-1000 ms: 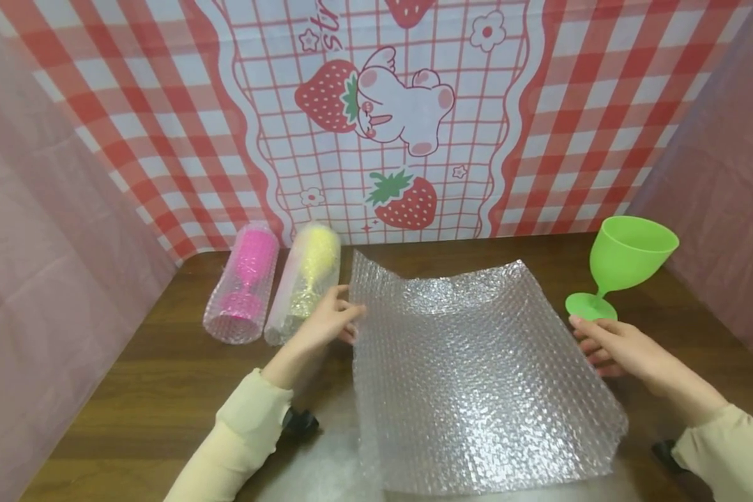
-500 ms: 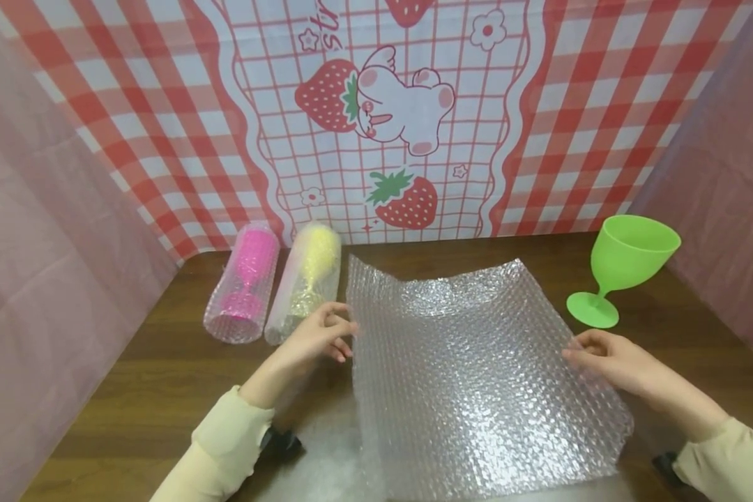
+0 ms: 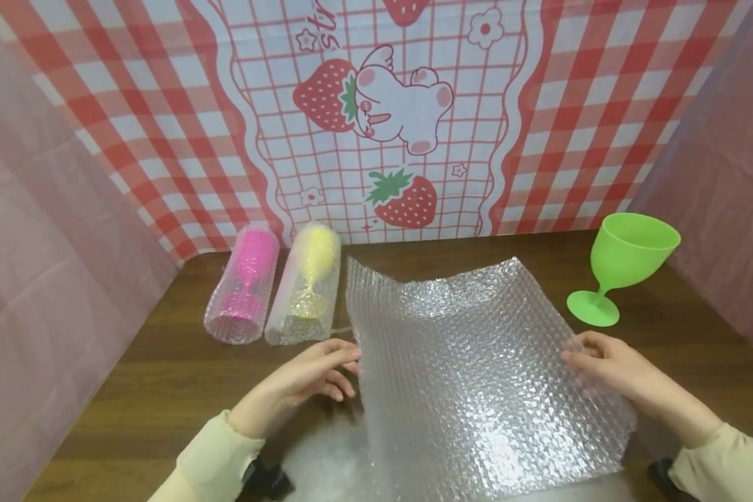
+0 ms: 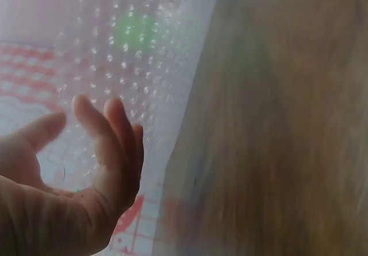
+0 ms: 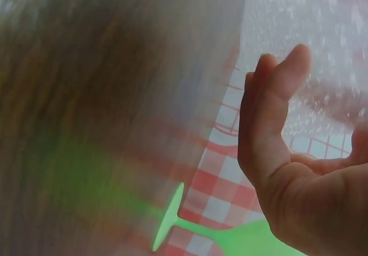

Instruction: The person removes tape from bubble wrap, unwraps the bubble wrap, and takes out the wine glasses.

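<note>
A large sheet of bubble wrap (image 3: pixel 464 376) lies spread in the middle of the table in the head view, its far edge curling up. At its left edge is my left hand (image 3: pixel 316 376), fingers loosely bent and fingertips touching the side; the left wrist view shows a gap between thumb and forefinger. My right hand (image 3: pixel 615 369) holds the right edge, thumb above and some fingers seen through the plastic. Just beyond it stands an upright green goblet (image 3: pixel 630 258), whose foot and stem also show in the right wrist view.
A pink goblet (image 3: pixel 255 254) and a yellow goblet (image 3: pixel 320 254), each rolled in bubble wrap, lie side by side at the back left. A checked strawberry cloth (image 3: pixel 558 139) hangs behind the wooden table (image 3: pixel 132 390), with pink curtains (image 3: pixel 44 230) on both sides.
My left hand has slid toward me along the sheet's left edge. My right hand has come from beside the green goblet's foot onto the sheet's right edge. The goblets stay put.
</note>
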`<state>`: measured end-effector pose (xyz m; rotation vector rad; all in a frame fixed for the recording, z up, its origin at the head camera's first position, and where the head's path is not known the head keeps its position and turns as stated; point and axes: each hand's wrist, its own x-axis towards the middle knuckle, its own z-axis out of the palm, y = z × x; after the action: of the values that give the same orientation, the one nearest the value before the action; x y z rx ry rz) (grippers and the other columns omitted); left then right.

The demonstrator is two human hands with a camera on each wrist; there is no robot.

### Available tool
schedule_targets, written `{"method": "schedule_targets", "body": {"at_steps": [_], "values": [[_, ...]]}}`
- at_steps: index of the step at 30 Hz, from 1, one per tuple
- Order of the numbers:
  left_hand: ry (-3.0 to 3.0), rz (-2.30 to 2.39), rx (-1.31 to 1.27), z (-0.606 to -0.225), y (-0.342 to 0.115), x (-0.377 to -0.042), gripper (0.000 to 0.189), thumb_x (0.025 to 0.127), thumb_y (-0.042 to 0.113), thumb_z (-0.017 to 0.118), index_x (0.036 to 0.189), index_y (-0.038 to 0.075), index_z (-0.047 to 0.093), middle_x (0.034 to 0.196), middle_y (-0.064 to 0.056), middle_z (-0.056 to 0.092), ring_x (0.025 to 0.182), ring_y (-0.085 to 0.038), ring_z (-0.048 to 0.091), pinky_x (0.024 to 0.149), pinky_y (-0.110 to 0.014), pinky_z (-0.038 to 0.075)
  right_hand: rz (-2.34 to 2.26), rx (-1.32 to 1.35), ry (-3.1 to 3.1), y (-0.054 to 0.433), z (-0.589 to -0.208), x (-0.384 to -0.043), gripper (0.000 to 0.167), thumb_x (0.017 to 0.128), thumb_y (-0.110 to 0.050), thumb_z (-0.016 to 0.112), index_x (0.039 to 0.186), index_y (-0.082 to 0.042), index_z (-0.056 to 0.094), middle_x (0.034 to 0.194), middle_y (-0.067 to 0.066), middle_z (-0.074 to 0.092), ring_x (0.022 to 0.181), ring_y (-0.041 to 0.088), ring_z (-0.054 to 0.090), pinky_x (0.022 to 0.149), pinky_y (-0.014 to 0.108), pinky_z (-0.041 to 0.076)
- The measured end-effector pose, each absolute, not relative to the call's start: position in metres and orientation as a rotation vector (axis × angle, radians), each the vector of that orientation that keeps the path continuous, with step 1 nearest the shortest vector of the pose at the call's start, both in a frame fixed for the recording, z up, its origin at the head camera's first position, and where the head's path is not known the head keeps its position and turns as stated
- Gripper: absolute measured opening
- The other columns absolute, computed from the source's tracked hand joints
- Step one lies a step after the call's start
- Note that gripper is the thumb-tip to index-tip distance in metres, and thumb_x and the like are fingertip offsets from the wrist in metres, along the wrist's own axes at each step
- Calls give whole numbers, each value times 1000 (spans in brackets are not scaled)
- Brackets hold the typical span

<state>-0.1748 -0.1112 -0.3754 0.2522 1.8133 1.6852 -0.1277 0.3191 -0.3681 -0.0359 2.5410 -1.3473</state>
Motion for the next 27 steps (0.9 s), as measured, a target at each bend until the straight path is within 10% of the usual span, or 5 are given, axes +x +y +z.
{"method": "schedule_targets", "body": {"at_steps": [27], "values": [[1918, 1877, 224, -373, -77, -218, 35, 95, 13, 37, 124, -8, 35, 96, -16, 60, 62, -15, 62, 67, -34, 56, -1142, -68, 2973, 310, -350, -176, 40, 92, -25, 51, 113, 9, 48, 73, 6, 65, 56, 8, 59, 49, 26, 49]]}}
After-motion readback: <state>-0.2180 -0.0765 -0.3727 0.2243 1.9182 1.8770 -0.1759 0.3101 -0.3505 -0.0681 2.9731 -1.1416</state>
